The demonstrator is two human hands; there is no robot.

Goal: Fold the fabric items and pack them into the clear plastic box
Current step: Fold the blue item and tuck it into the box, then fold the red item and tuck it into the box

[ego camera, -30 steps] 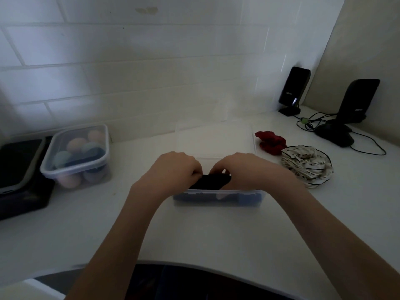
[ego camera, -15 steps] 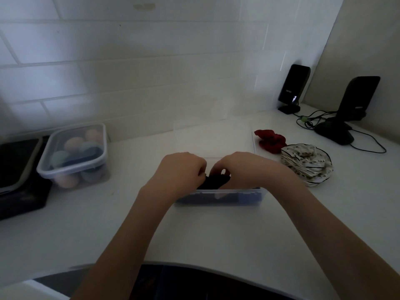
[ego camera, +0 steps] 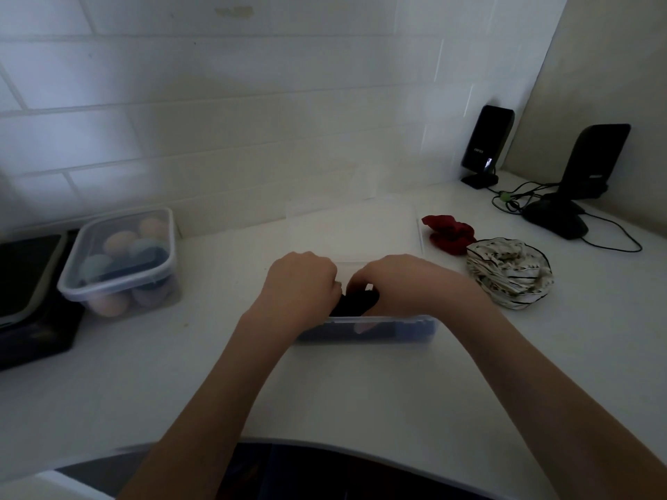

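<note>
A clear plastic box (ego camera: pixel 415 332) sits mid-counter, dark blue fabric showing through its near wall. Over its near end, my left hand (ego camera: pixel 301 283) and my right hand (ego camera: pixel 400 283) are both closed on a black fabric item (ego camera: pixel 357 303), held between them at the box's rim. My fingertips are hidden behind the fabric. To the right lie a crumpled red fabric item (ego camera: pixel 447 232) and a white fabric item with black lines (ego camera: pixel 509 276), both loose on the counter.
A lidded container of pastel balls (ego camera: pixel 119 261) stands at the left, beside a black tray (ego camera: pixel 25 294). The box's clear lid (ego camera: pixel 353 229) lies behind it. Two black speakers (ego camera: pixel 487 144) (ego camera: pixel 592 164) with cables stand at the back right. A tiled wall closes the back.
Both hands stay on the black fabric at the box; they have shifted slightly, pressing closer together. The other items have not moved.
</note>
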